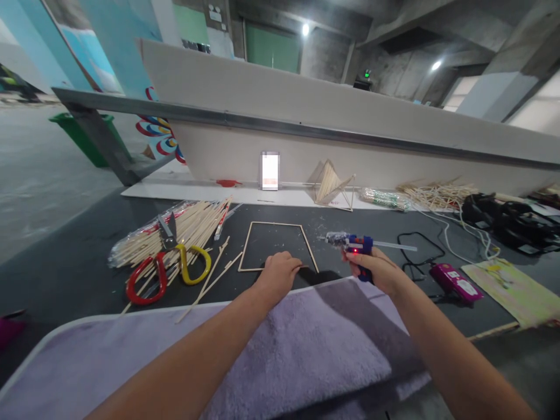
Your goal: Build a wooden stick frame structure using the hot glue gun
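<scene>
Crowding the table's [79,256] left side, scissors [167,233] lie on bundled sticks [205,219]; a purple towel [306,338] lines the front edge. There the left hand [280,271] arches over the stick frame's [275,223] near side, its grasp unclear; the right hand [380,269] grips a glue gun [362,244], nozzle leftward. Dark tabletop stretches behind the frame.

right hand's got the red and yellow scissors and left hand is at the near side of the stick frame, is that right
Not quite: the head view shows the right hand holding a glue gun, not the scissors. The left hand is at the stick frame's near side.
</scene>
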### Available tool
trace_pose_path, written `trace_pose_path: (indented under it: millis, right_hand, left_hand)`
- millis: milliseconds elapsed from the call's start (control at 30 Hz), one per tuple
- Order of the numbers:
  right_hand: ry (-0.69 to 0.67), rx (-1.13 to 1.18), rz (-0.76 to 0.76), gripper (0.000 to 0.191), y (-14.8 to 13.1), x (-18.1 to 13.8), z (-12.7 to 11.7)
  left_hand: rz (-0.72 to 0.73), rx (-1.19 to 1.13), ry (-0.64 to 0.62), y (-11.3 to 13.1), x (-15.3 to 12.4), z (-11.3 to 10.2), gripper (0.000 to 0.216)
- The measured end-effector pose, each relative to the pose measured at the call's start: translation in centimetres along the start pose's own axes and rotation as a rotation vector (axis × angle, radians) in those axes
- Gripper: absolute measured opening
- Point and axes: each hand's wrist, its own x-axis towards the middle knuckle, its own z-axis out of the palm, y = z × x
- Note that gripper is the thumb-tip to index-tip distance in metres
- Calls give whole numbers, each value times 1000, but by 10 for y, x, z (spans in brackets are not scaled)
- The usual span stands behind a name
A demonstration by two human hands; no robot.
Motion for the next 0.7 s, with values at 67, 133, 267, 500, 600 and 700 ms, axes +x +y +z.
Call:
trace_pose_path:
  millis: [67,133,267,500,600,700]
  right_hand:
    - [-85,198,65,25,1,-17,9]
    - [-128,324,144,24,3,-29,14]
    - [-128,431,293,23,8,-38,18]
    - [-100,383,395,26,15,-31,34]
    - [-77,405,411,27,19,-28,39]
    - [-50,431,423,27,22,-28,39]
  left_hand:
    - [-4,-2,9,0,0,0,20]
    - [-16,-11,27,-1,0,0,20]
    - [-18,-37,38,-2,0,0,22]
    - [-15,-30,31,0,2,-3,24]
    - [-35,-15,11,2,2,-4,25]
    - [-34,-25,6,2,2,-4,25]
